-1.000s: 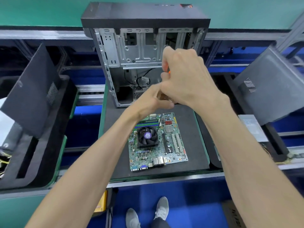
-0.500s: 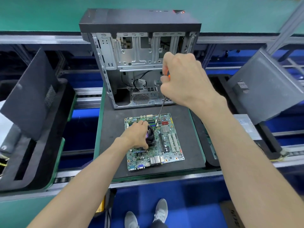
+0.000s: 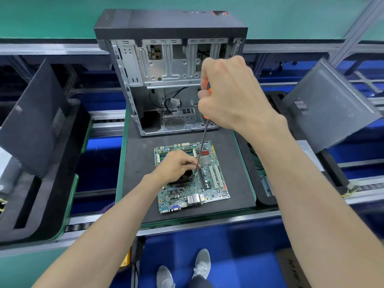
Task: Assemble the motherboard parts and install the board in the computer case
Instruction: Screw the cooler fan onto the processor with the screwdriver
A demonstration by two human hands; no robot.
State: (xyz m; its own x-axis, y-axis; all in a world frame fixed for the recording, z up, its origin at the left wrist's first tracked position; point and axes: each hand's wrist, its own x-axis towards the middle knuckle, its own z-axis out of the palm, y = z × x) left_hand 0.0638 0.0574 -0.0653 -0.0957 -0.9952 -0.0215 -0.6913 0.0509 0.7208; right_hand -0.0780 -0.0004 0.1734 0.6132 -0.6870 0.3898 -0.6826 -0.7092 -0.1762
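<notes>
Since the earlier frame, left hand (image 3: 176, 166) has gone from the raised screwdriver down onto the cooler fan (image 3: 188, 177), and the screwdriver tip now reaches the board beside it.

At the far left, a dark side panel (image 3: 35, 119) leans in a black foam tray (image 3: 52, 204). On the middle of the black mat (image 3: 137, 173) lies the green motherboard (image 3: 207, 183), flat, nearer the mat's front edge than its back edge. The left hand rests on the fan with fingers curled over its top, fingertips pinching at the screwdriver (image 3: 202, 142) tip at the fan's right side. The thin shaft rises tilted up and right to an orange handle, which the right hand (image 3: 230, 94) grips in a closed fist above the board. Behind the board, at the mat's back edge, the computer case (image 3: 166, 69) stands upright with its open side facing the person, apart from the board. To the right, another grey side panel (image 3: 328, 104) leans tilted over a second foam tray (image 3: 332, 173). Below the bench, grey shoes (image 3: 202, 263) stand on blue floor.
</notes>
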